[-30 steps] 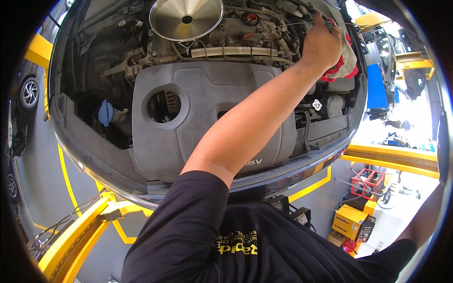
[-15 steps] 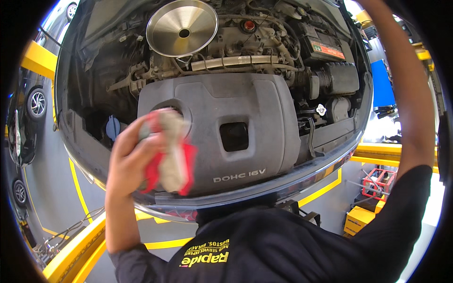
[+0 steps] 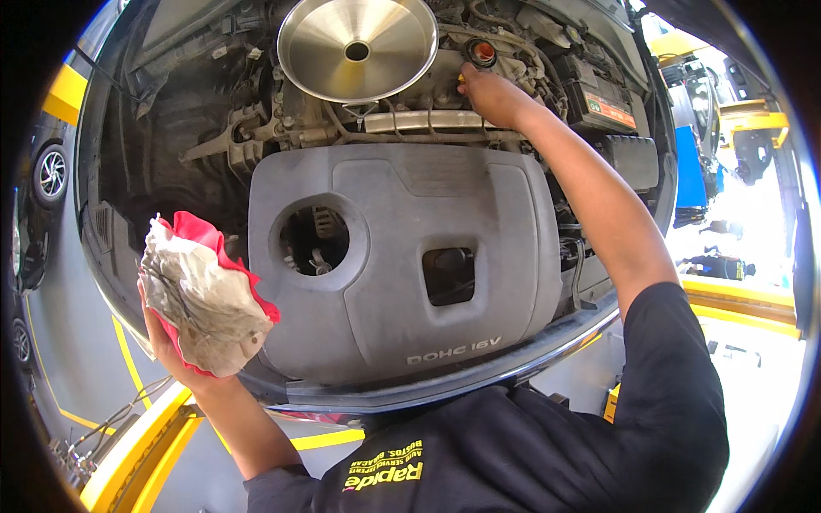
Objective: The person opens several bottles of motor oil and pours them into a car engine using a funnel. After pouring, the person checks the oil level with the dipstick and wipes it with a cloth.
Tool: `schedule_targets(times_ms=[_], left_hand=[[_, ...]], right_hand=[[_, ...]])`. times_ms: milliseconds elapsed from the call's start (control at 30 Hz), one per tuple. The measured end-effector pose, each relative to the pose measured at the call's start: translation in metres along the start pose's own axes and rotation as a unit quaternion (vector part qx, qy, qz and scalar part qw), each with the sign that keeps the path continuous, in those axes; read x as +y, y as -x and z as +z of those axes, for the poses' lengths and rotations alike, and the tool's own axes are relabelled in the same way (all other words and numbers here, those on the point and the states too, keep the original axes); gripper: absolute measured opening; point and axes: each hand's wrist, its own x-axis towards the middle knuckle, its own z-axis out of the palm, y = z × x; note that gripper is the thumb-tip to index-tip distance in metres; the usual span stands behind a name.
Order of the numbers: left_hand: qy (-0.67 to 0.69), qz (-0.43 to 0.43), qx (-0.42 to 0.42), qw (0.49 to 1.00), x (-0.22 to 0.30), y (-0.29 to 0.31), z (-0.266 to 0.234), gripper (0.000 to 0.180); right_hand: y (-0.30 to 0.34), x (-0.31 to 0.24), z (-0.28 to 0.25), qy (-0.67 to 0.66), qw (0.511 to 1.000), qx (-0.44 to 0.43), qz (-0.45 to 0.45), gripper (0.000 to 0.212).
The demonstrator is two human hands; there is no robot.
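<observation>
My left hand (image 3: 164,344) holds a crumpled rag (image 3: 201,295), stained off-white with a red layer, over the left front of the engine bay. Most of its fingers are hidden behind the cloth. My right hand (image 3: 498,98) reaches across to the back of the engine, its fingers closed on a small yellow handle (image 3: 462,79) that looks like a dipstick's. Just beyond those fingers is a round filler neck (image 3: 482,53), orange-red inside. A wide steel funnel (image 3: 316,47) sits on the engine to the left of that hand.
The grey plastic engine cover (image 3: 385,214) lies between my arms, with a round and a square opening. At the right stand the battery (image 3: 599,103) and a black box (image 3: 631,161). The car's front edge (image 3: 445,385) runs close to my body. Yellow lift parts (image 3: 141,453) flank the car.
My left hand has moved left with the rag, which now spreads its stained face upward. My right hand has come from the upper right edge down to the yellow handle. The view has shifted slightly.
</observation>
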Motion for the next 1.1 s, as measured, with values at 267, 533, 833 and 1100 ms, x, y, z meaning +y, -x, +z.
schedule_targets(times_ms=[267, 533, 833, 1100], left_hand=[[-0.019, 0.027, -0.121, 0.992, -0.014, -0.007, 0.022, 0.053], [0.019, -0.091, -0.073, 0.993, 0.011, 0.009, 0.043, 0.053], [-0.038, -0.074, 0.057, 0.995, -0.006, 0.023, 0.027, 0.055], [-0.041, -0.184, 0.057, 0.980, -0.025, 0.011, 0.060, 0.049]], right_hand=[[0.002, 0.004, 0.012, -0.008, 1.000, 0.009, 0.016, 0.030], [-0.002, 0.025, -0.034, -0.174, 0.983, -0.033, 0.046, 0.066], [-0.004, -0.013, -0.055, -0.057, 0.991, -0.053, 0.105, 0.065], [0.134, -0.001, -0.326, 0.042, 0.974, 0.216, 0.045, 0.054]])
